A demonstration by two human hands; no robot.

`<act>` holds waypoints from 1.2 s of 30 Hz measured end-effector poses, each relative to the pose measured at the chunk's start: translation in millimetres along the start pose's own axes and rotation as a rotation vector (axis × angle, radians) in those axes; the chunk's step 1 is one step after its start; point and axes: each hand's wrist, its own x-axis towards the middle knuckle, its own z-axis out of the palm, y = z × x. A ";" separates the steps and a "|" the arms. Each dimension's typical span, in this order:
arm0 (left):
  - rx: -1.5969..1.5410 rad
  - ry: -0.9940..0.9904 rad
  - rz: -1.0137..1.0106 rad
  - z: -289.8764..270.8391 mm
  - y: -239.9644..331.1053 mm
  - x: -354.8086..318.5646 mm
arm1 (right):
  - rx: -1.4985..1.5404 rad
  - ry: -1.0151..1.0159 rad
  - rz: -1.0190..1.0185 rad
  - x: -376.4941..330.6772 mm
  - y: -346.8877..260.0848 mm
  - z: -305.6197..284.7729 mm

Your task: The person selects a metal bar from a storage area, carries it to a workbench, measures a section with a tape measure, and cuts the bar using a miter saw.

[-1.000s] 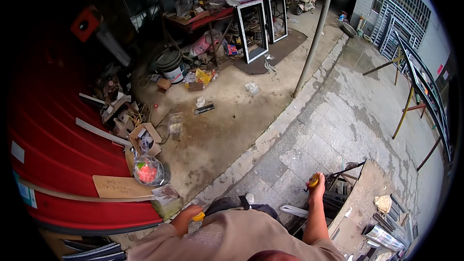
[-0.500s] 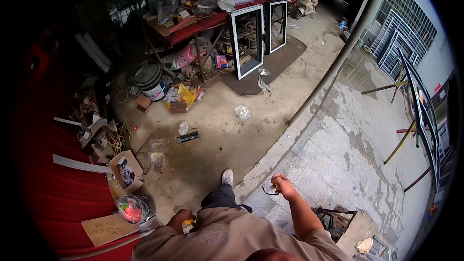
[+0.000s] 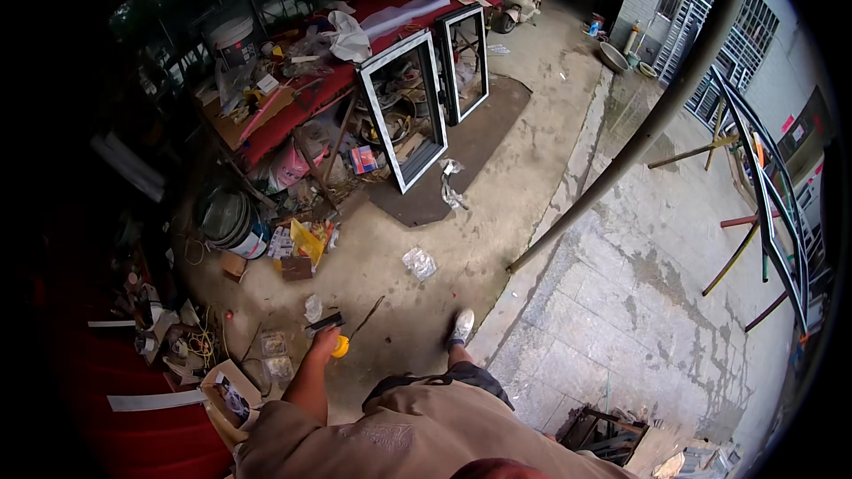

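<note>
My left hand [image 3: 327, 340] reaches out low over the concrete floor, closed around a small yellow rounded object [image 3: 341, 347] whose kind I cannot make out. A thin dark strip [image 3: 367, 314] slants up to the right beside it; whether the hand holds the strip is unclear. Just past the knuckles lies a black elongated piece [image 3: 323, 323], partly covered by the hand. Crumpled clear plastic [image 3: 313, 307] is on the floor nearby. My right hand is out of sight.
Two white-edged window frames [image 3: 404, 111] stand by a cluttered red table [image 3: 297, 111]. Ahead lie plastic wrapping [image 3: 419, 263], a bucket [image 3: 235, 223] and cartons. A slanting pole [image 3: 621, 160] crosses on the right, with dark metal frames [image 3: 772, 213] beyond. An open cardboard box [image 3: 229, 395] sits at left.
My left hand has moved forward from beside my body with the yellow object. My right hand, earlier holding a thin black cord-like thing, has left the view. The view has shifted.
</note>
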 end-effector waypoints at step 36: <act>-0.655 -0.539 -0.239 269.1 792.1 546.6 | 0.148 0.018 -0.016 175.9 -762.2 -188.9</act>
